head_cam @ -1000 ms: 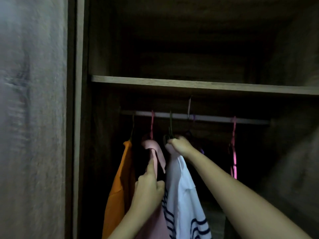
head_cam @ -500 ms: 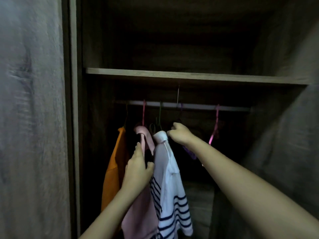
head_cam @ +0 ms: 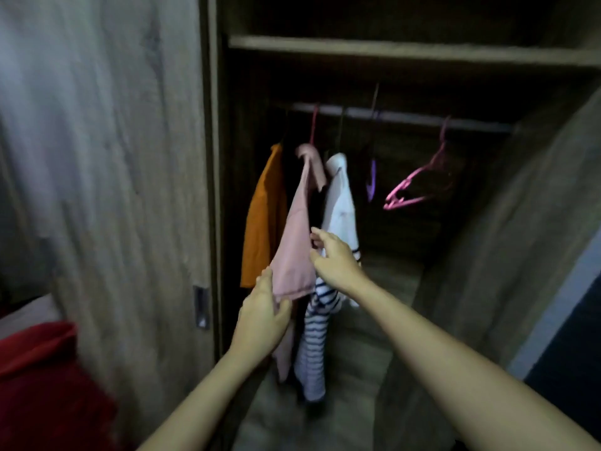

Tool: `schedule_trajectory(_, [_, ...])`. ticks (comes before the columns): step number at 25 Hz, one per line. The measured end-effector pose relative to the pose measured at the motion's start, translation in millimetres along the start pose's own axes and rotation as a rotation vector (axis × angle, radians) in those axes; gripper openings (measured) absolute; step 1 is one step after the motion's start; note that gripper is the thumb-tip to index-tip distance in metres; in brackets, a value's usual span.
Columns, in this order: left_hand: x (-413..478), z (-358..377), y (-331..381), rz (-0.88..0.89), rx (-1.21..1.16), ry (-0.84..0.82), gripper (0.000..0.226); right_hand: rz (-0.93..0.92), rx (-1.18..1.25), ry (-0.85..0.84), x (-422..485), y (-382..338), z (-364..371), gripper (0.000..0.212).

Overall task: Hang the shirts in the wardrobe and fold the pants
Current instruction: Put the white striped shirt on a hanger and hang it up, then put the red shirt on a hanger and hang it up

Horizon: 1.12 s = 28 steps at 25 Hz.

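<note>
Red fabric, pale surface behind it

Shirts on rail, below shelf

The bottom edge cuts off your left forearm and right forearm, and the left edge cuts off the red cloth. Blur smears the wardrobe door. The hangers of the orange shirt and the striped shirt are mostly lost in the dark. Whether your left hand pinches the hem of the pink shirt or only touches it is unclear.
</note>
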State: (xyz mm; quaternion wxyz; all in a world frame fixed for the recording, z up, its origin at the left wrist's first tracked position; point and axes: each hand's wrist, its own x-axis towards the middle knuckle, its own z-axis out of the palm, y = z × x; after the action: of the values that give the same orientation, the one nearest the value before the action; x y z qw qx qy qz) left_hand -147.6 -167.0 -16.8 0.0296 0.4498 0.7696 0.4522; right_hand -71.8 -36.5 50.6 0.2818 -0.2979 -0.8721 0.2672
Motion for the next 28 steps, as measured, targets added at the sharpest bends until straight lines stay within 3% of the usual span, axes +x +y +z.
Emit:
schedule_trajectory(7, [-93.8, -65.4, -116.0, -0.197, 0.242, -0.013, 0.064, -0.056, 0.082, -0.333, -79.4, -34.8, 130.6, 0.048])
schedule_trajectory(12, [-129.9, -142.8, -196.0, -0.321, 0.434, -0.021, 0.065, -0.142, 0.064, -0.491, -81.8, -86.6, 213.9, 0.05])
schedule_trajectory(19, [-136.8, -262.2, -306.5, -0.395, 0.659, -0.012, 0.066, -0.207, 0.073, -0.58, -58.0, -176.9, 336.9, 0.054])
schedule_trajectory(23, [-116.1, -315.2, -374.6, -0.396, 0.807, -0.092, 0.068, -0.118, 0.077, -0.595, -35.9, -198.7, 409.7, 0.057])
schedule_trajectory(28, [-106.2, -340.6, -442.5, -0.349, 0.927, -0.225, 0.09, 0.076, 0.066, -0.502, 4.7, -191.2, 479.6, 0.057])
